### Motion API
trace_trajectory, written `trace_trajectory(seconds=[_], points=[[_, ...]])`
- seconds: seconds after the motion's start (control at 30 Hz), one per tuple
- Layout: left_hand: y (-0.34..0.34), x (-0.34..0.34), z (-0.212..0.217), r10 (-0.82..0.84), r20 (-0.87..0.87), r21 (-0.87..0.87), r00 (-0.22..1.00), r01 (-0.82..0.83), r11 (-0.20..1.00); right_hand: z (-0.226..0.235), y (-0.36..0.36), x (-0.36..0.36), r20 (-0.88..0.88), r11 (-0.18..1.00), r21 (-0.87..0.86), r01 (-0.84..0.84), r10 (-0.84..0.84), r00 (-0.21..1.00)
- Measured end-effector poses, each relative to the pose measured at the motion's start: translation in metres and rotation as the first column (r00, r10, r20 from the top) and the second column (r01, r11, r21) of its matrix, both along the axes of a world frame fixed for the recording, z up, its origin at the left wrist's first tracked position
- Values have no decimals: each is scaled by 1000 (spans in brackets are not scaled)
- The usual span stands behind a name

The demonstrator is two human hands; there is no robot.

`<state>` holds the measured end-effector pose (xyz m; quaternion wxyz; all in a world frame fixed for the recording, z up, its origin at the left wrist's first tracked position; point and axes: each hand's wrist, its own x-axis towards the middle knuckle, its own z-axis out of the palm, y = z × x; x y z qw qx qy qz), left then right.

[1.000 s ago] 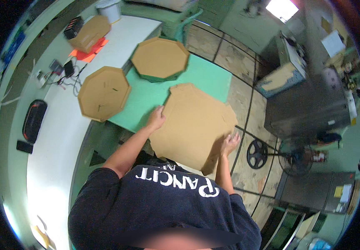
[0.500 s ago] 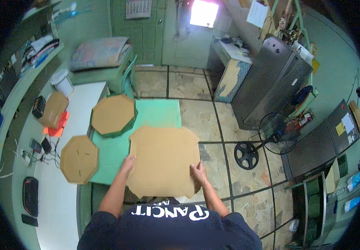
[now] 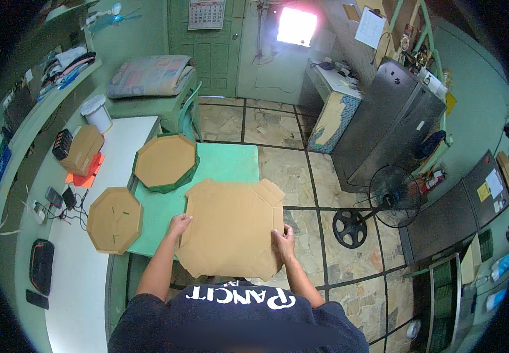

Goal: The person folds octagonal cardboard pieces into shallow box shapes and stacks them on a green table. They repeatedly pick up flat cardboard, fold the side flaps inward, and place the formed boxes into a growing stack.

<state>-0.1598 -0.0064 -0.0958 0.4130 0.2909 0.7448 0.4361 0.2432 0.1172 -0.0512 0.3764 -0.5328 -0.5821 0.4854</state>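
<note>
Between my two hands I hold a large brown cardboard sheet [image 3: 231,229] with flaps around its rim and cut corners. My left hand [image 3: 179,225] grips its left edge, and my right hand [image 3: 285,241] grips its right edge, thumbs on the upper face. The sheet's far part lies over the green table [image 3: 225,159]. Farther left on that table sits an octagonal cardboard box with green sides [image 3: 166,160]. A shallow octagonal cardboard tray [image 3: 115,220] lies to the left, with small dark green strips on its bottom.
A white counter [image 3: 78,294] runs along the left, bearing a cardboard box [image 3: 82,152], a white bucket [image 3: 97,113], cords and a black case [image 3: 42,267]. To the right are a standing fan [image 3: 393,197], a grey refrigerator [image 3: 384,123] and a tiled floor [image 3: 348,282].
The view has shifted slightly, so the room appears a little lower and farther right. Both hands keep their hold on the cardboard sheet, whose flaps show a bit more raised.
</note>
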Motion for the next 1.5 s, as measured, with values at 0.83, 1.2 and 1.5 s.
trace_trajectory(seconds=[0.83,1.2,1.5], points=[[50,117,190,431,9,759,902,-287,584,164,44,-49,63,732,645,221,-338,939],[21,73,298,416,-804,591,425,491,640,276,-6,-26,117,846,146,-514,501,858],[-15,17,231,-206,399,532,893,-42,845,233,43,8,-425,960,254,-120,222,878]])
